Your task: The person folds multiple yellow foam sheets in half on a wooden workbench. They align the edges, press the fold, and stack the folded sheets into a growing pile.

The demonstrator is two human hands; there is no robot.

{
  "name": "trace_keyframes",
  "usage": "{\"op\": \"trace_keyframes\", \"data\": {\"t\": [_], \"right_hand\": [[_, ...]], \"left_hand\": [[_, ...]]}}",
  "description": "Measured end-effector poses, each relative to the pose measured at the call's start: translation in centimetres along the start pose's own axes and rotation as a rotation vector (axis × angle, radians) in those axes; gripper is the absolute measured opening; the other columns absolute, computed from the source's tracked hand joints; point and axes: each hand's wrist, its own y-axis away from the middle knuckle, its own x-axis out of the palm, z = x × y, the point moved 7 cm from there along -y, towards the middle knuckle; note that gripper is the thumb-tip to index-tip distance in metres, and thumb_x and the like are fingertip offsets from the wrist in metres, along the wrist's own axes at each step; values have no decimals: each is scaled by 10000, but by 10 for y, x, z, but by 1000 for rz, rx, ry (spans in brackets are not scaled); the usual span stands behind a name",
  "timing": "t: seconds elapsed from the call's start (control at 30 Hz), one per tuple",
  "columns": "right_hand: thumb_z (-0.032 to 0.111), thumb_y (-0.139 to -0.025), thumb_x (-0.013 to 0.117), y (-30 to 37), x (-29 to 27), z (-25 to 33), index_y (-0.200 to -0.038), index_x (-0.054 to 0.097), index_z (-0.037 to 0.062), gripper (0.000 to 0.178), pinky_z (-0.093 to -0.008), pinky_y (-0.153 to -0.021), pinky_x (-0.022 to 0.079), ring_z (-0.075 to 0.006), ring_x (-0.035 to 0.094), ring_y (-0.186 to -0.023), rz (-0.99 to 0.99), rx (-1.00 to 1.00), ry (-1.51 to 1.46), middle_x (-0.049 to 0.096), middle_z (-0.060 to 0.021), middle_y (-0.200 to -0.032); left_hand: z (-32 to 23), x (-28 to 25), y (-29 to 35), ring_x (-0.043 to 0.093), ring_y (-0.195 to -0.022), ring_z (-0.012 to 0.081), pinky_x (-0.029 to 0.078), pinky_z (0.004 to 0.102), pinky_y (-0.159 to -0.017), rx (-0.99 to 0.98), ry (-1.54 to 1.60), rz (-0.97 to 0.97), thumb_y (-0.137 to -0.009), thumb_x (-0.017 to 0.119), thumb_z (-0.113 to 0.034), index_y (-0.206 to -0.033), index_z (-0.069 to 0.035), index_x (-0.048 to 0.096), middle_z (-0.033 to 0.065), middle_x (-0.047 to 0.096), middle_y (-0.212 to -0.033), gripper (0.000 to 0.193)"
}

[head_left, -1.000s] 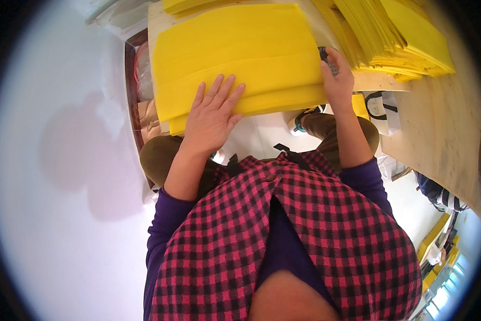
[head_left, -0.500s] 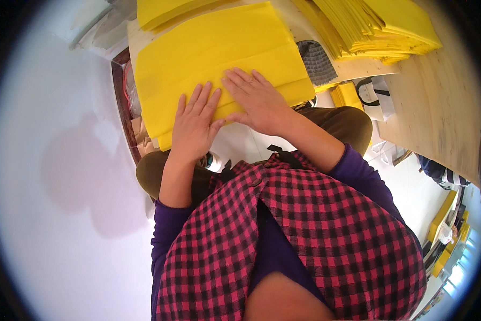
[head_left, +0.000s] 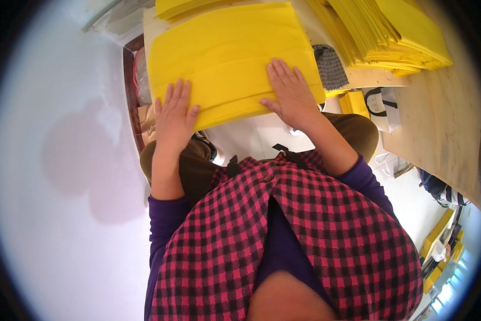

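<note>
A yellow folded sheet [head_left: 229,59], soft like fabric, lies flat on the wooden table in front of me, with layered folds along its near edge. My left hand [head_left: 173,115] rests palm down on its near left corner, fingers stretched out and pointing away from me. Toward the near right side, my right hand [head_left: 292,96] lies flat on the same sheet, its thumb held apart from the fingers. Neither hand grips anything. What lies under the palms is hidden.
A tall stack of folded yellow sheets [head_left: 395,37] stands at the far right of the wooden table [head_left: 438,117]. A grey knitted item [head_left: 330,67] sits beside the sheet. Under the table hangs a white bag with dark handles [head_left: 385,109]. A white wall [head_left: 53,214] borders the left.
My hands have spread apart across the sheet, the left toward its left edge and the right toward its right edge. The whole view has shifted slightly.
</note>
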Motion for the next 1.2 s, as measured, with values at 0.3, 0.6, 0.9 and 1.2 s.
{"op": "trace_keyframes", "data": {"t": [0.3, 0.6, 0.9, 1.2], "right_hand": [[461, -910, 476, -4, -10, -7, -1379, 374, 20, 652, -455, -1120, 211, -304, 297, -1367, -54, -32, -76, 360, -184, -1445], [325, -870, 587, -2, -36, -3, -1287, 479, 13, 532, -469, -1061, 309, -343, 401, -1285, -195, -35, -137, 477, -200, -1334], [168, -984, 451, 63, -13, -44, -1250, 441, -89, 371, -361, -981, 456, -279, 553, -1135, -118, 730, -1847, 532, -212, -1230], [223, -992, 442, 43, -9, -82, -1210, 465, -101, 391, -392, -1020, 440, -316, 549, -1122, -180, 689, -2238, 546, -227, -1193]], "left_hand": [[-10, -39, 18, 295, -1375, 315, 184, 503, -1121, 95, 63, -237, -929, 516, -282, -1361, -87, 452, 137, 377, -1453, 477], [-95, -17, -22, 378, -1324, 281, 262, 459, -1107, 342, 261, -51, -866, 585, -214, -1323, -107, 485, 107, 451, -1398, 479], [-89, -5, -29, 416, -1295, 275, 286, 447, -1094, 337, 370, -35, -852, 608, -182, -1277, -84, 530, 103, 498, -1354, 443], [-86, -4, -32, 393, -1311, 307, 263, 469, -1100, 348, 466, 3, -868, 591, -177, -1291, -71, 515, 119, 485, -1367, 443]]}}
